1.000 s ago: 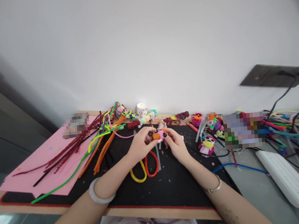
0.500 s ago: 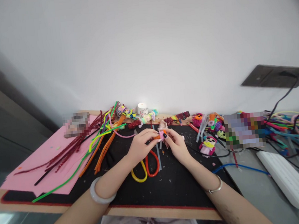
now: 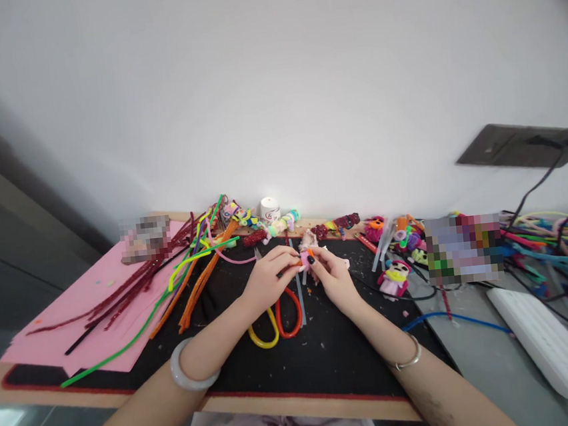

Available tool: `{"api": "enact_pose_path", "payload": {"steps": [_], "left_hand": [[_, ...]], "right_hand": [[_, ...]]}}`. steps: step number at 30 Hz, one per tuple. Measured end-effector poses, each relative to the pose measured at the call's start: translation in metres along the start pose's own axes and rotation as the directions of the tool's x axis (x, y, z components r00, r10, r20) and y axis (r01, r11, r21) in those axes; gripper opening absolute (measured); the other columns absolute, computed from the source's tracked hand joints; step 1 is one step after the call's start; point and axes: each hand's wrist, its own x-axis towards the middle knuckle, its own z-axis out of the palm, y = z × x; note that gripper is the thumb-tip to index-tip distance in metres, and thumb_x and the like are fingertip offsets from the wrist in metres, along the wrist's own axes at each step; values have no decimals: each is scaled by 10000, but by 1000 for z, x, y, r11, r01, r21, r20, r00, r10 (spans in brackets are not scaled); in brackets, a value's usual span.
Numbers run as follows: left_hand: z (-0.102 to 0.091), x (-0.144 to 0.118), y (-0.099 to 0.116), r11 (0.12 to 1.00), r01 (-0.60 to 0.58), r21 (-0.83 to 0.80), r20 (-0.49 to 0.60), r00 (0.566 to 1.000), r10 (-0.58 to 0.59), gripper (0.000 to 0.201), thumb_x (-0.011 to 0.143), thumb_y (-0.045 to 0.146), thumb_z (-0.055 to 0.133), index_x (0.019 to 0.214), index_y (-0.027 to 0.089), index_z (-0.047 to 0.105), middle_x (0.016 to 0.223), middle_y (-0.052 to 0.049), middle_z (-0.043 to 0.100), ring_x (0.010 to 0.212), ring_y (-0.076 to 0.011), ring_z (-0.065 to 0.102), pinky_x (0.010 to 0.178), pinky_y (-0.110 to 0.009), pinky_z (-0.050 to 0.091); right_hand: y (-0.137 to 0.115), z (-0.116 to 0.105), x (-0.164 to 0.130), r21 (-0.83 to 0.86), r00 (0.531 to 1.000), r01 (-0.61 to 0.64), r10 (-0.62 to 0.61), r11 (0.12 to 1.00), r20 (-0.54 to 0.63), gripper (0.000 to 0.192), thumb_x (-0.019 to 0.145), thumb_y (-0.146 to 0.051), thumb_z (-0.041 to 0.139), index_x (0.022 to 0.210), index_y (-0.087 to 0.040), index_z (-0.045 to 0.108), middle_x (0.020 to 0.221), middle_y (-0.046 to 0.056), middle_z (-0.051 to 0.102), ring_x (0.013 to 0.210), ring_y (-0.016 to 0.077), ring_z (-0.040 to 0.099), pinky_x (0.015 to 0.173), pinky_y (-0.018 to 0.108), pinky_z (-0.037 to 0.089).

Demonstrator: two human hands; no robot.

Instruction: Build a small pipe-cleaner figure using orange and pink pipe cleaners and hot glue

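Note:
Over the black mat (image 3: pixel 328 356) my left hand (image 3: pixel 266 280) and my right hand (image 3: pixel 334 276) meet and pinch one small orange and pink pipe-cleaner piece (image 3: pixel 306 258) between their fingertips. The piece is mostly hidden by my fingers. Under my hands lie scissors (image 3: pixel 280 319) with a yellow and a red loop handle. A pale bangle sits on my left wrist and a thin silver one on my right.
Long pipe cleaners (image 3: pixel 189 275) in red, green, orange and yellow spread over a pink sheet (image 3: pixel 73 314) at left. A white jar (image 3: pixel 269 209) stands by the wall. Small pipe-cleaner figures (image 3: pixel 394 276), cables and a white power strip (image 3: pixel 553 348) crowd the right side.
My fingers have closed further over the orange and pink piece, so less orange shows. Both hands stay in nearly the same spot.

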Motion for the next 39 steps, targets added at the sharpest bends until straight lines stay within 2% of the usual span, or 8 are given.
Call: {"api": "enact_pose_path", "payload": {"steps": [7, 13, 18, 22, 25, 30, 36, 39], "left_hand": [[-5, 3, 4, 999, -26, 43, 19, 1000, 25, 160, 862, 203, 445, 940, 182, 583, 1015, -77, 593, 981, -170, 547, 889, -324, 430], [-10, 5, -10, 965, 161, 206, -150, 980, -132, 212, 856, 154, 396, 1007, 178, 542, 990, -70, 586, 957, -182, 541, 882, -344, 434], [-17, 7, -26, 897, 178, 403, 7, 980, -198, 254, 809, 88, 419, 995, 196, 555, 1008, -56, 588, 1008, -203, 515, 905, -364, 413], [-18, 4, -32, 853, 233, 467, 91, 947, -308, 236, 787, 131, 510, 1002, 217, 557, 994, -53, 597, 942, -206, 555, 816, -336, 455], [-18, 2, -34, 835, 278, 475, 91, 928, -361, 251, 779, 135, 534, 1011, 226, 560, 1006, -53, 592, 913, -199, 576, 765, -308, 469], [-18, 2, -36, 831, 247, 498, 77, 942, -326, 281, 772, 91, 514, 1014, 221, 568, 1022, -53, 593, 1006, -211, 535, 862, -334, 435], [-19, 3, -39, 825, 288, 486, 105, 918, -382, 236, 784, 79, 468, 936, 210, 592, 885, -34, 619, 874, -183, 571, 793, -297, 455], [-20, 3, -37, 803, 286, 523, 47, 931, -363, 214, 778, 120, 508, 950, 214, 592, 931, -42, 614, 911, -207, 551, 810, -323, 448]], "right_hand": [[-2, 2, -1, -29, 994, 30, -33, 999, -100, 262, 843, -358, 500, 1030, -181, 549, 748, 12, 556, 572, 116, 490, 501, 227, 408], [-6, -1, -1, -70, 986, 49, -59, 996, -155, 266, 843, -354, 497, 1033, -173, 539, 717, 9, 556, 569, 123, 509, 509, 236, 421], [-5, -3, 0, -92, 987, 45, -58, 995, -151, 268, 841, -357, 502, 1033, -173, 538, 769, 31, 587, 599, 133, 533, 513, 241, 428], [-5, -3, 0, -106, 988, 36, -51, 994, -143, 275, 842, -370, 499, 1028, -172, 541, 785, 40, 600, 610, 141, 543, 510, 243, 431], [-6, -3, 0, -107, 990, 34, -48, 994, -132, 279, 843, -373, 498, 1030, -171, 544, 781, 39, 605, 602, 139, 542, 509, 243, 428], [-4, -3, 0, -103, 991, 36, -49, 994, -125, 271, 849, -356, 494, 1040, -169, 540, 814, 45, 607, 598, 132, 535, 510, 241, 420], [-2, -3, 0, -99, 991, 37, -50, 994, -125, 284, 842, -364, 502, 1043, -167, 541, 812, 43, 613, 590, 129, 538, 497, 233, 417], [-1, -3, 0, -101, 991, 34, -46, 994, -123, 287, 845, -368, 498, 1046, -167, 537, 819, 47, 612, 599, 130, 539, 495, 230, 416]]}}
